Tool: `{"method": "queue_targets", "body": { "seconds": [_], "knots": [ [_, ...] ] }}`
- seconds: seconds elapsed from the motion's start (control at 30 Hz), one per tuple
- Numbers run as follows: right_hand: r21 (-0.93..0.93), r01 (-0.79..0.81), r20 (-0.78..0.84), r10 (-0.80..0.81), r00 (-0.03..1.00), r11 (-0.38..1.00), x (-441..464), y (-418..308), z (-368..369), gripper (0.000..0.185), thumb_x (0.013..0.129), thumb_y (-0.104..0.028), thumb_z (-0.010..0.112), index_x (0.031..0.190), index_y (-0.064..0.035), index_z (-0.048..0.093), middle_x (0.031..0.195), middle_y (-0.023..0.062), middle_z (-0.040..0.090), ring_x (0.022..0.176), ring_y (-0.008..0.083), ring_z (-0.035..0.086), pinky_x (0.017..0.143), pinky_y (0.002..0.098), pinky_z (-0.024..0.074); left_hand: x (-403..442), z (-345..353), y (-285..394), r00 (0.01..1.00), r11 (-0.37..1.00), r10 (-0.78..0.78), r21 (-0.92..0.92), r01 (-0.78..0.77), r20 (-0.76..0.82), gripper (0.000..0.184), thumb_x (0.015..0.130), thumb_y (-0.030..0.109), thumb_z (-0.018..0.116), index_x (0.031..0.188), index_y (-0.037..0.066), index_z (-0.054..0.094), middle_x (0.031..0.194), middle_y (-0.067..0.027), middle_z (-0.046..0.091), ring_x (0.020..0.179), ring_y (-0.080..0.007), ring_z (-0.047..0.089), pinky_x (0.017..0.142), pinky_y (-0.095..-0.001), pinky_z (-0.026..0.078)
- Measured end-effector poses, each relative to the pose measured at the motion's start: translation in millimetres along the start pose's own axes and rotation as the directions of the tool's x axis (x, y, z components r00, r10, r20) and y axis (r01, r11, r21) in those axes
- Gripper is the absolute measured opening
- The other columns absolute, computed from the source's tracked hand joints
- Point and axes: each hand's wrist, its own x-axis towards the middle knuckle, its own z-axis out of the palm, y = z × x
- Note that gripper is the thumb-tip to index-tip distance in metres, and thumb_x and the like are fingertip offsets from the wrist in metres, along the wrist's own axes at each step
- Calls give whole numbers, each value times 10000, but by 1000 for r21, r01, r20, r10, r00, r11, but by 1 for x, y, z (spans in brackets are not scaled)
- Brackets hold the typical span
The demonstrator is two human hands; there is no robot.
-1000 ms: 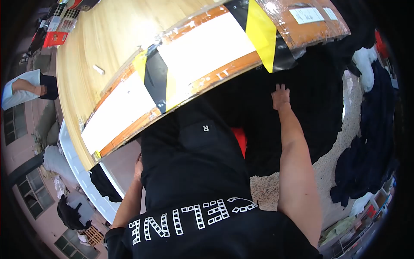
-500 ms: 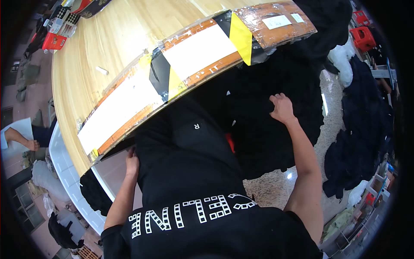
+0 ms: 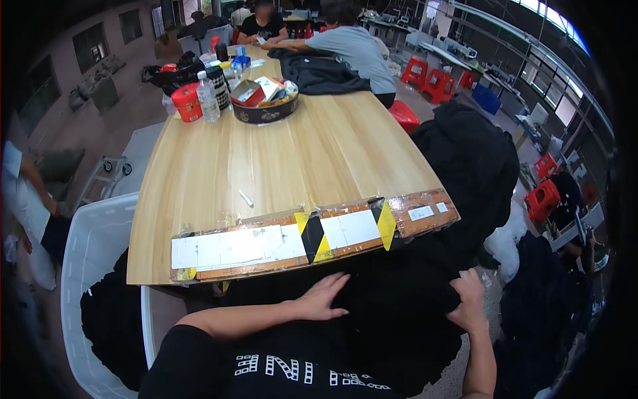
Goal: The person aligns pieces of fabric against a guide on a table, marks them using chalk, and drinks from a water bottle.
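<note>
Black cloth [image 3: 399, 299] is spread over my lap, in front of the table's near edge. My left hand [image 3: 322, 299] rests on it with thumb and fingers apart, close below the table edge. At the right side of the same cloth, my right hand [image 3: 468, 299] is closed on it with curled fingers; the exact grip is partly hidden in the dark folds. A larger bunched pile of black cloth [image 3: 465, 159] lies against the table's right side, joining the dark material near my right hand.
The wooden table [image 3: 279, 153] has taped paper strips [image 3: 232, 249] along its near edge. A round tray [image 3: 266, 114], red canister [image 3: 187, 103] and bottle [image 3: 207, 96] stand farther back. A white bin [image 3: 100, 213] with black cloth is left. Other people sit at the far end.
My view has lifted from my lap to the whole table. My left hand has moved from beside my left leg onto the cloth in front. My right hand stays at the cloth's right.
</note>
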Motion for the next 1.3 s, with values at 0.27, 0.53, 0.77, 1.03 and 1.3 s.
{"method": "queue_targets", "body": {
  "seconds": [0.27,0.53,0.77,1.03,1.3],
  "knots": [
    [105,300,-261,-265,928,948,62,-85,-90,300,527,-181,714,739,-51,547,722,104,484,643,259,453,560,354,349,34,-70,105,951,906,285,-291,-308,-120,1061,677,289,771,1423,16,67,1401,-249,248,1295,-362,295,1075,-420,260],
    [347,655,-337,-563,755,671,126,-207,-62,360,541,-163,735,826,-45,550,842,145,495,735,305,502,576,387,403,-167,-122,23,935,943,-142,-331,29,-324,745,701,121,748,1311,-18,344,1304,-160,454,1201,-244,460,1022,-362,347],
    [820,370,247,-854,458,436,109,-311,156,568,711,-304,734,1140,-12,503,1041,160,490,969,320,462,791,362,432,-305,-32,-42,702,741,-625,-543,395,-343,600,776,113,701,1295,-4,423,1310,-111,456,1177,-195,446,1010,-325,356],
    [965,45,162,-722,673,258,133,-325,149,171,841,-121,594,981,-29,625,924,101,619,900,238,591,815,312,459,-327,-124,21,417,394,-899,168,904,-135,590,737,166,701,1251,10,457,1148,-208,563,1023,-350,560,920,-402,428],
    [986,142,-53,-664,746,82,131,-322,78,152,804,-2,567,933,-22,645,839,85,602,816,227,552,728,317,444,-254,-177,79,940,949,-170,208,237,-296,690,628,130,703,1263,57,444,1316,-196,401,1260,-367,343,1064,-486,201]
  ]
}}
